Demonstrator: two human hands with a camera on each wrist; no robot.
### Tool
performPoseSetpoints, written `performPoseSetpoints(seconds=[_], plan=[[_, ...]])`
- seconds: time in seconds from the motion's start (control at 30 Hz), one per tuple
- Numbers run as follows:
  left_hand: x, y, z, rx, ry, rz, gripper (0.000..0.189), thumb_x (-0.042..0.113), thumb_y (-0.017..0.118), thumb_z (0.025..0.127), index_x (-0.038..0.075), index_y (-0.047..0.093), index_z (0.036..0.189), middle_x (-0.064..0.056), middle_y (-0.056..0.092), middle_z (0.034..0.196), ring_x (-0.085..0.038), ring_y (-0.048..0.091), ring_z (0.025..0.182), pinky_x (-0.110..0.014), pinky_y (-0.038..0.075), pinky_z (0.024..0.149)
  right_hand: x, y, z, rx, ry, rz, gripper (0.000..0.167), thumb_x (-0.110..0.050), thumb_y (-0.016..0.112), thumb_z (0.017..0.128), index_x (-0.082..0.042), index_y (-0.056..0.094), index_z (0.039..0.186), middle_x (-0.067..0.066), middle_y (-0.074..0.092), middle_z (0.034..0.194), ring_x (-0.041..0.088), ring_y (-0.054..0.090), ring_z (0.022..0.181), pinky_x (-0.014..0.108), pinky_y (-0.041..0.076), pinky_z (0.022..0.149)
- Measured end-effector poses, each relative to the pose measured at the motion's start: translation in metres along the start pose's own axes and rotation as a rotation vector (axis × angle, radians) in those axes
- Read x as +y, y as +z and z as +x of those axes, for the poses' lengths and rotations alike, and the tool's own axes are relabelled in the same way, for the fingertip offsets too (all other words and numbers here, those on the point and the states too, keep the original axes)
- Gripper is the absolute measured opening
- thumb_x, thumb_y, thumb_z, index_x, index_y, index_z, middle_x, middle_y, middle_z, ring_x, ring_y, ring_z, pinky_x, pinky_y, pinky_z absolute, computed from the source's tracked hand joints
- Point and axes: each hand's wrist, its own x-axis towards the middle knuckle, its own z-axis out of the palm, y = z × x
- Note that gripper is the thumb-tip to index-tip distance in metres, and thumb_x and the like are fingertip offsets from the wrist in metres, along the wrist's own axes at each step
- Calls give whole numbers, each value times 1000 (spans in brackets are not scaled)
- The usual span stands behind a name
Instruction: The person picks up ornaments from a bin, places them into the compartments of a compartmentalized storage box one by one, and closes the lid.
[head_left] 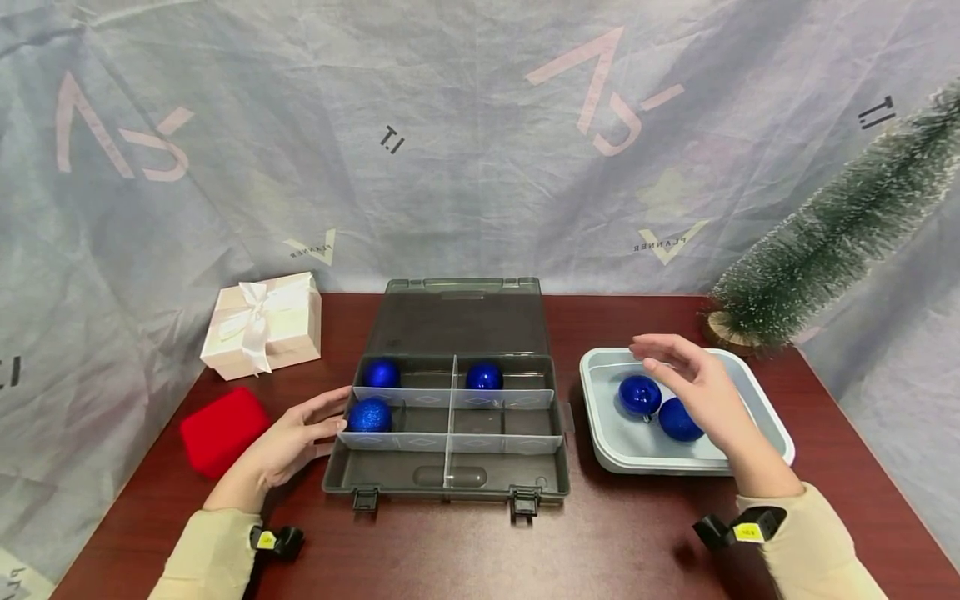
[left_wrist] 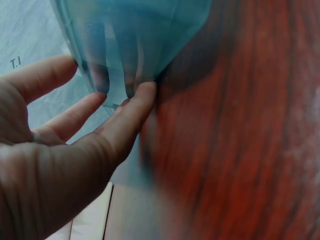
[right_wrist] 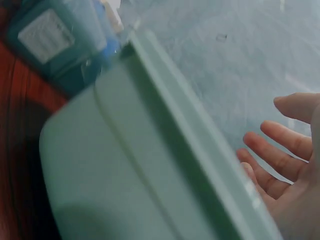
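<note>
A dark translucent compartment box (head_left: 446,498) lies with its lid (head_left: 465,325) folded back. Blue Christmas balls sit in three compartments: a matte ball (head_left: 382,374) at back left, a shiny ball (head_left: 485,377) at back right, and a glittery ball (head_left: 371,415) at middle left. My left hand (head_left: 288,442) rests its nearly straight fingertips against the box's left side, as the left wrist view also shows. Over the pale tray (head_left: 615,462) hovers my right hand (head_left: 705,392), fingers loosely bent and holding nothing. Below it lie a shiny ball (head_left: 640,395) and a textured ball (head_left: 678,420), partly hidden by the hand.
A red box (head_left: 223,431) lies left of my left hand, with a white gift box (head_left: 262,321) and its ribbon bow behind. At the back right stands a small frosted tree (head_left: 810,258) on a wooden base. Grey printed cloth (head_left: 465,167) hangs behind the table.
</note>
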Motion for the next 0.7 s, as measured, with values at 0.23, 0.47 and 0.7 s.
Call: performPoseSetpoints(seconds=[0.23, 0.47, 0.7], plan=[[0, 0, 0, 3, 1, 5, 69, 9, 57, 103, -3, 21, 160, -31, 23, 161, -17, 53, 124, -52, 46, 103, 18, -7, -2, 16, 21, -166, 31, -4, 68, 98, 3, 66, 128, 18, 70, 118, 0, 64, 105, 10, 48, 85], [0, 0, 0, 10, -6, 2, 68, 9, 58, 103, -2, 22, 160, -30, 24, 161, -19, 53, 125, -51, 47, 103, 19, -10, -3, -72, 107, -344, 37, -17, 76, 95, 1, 67, 126, 21, 69, 120, 31, 70, 105, 26, 56, 85], [0, 0, 0, 8, -5, 2, 69, 9, 58, 103, -2, 22, 160, -30, 24, 161, -20, 52, 126, -52, 46, 103, 22, -7, -2, -139, 110, -483, 45, -23, 81, 90, 0, 67, 125, 20, 70, 118, 41, 67, 107, 54, 55, 86]])
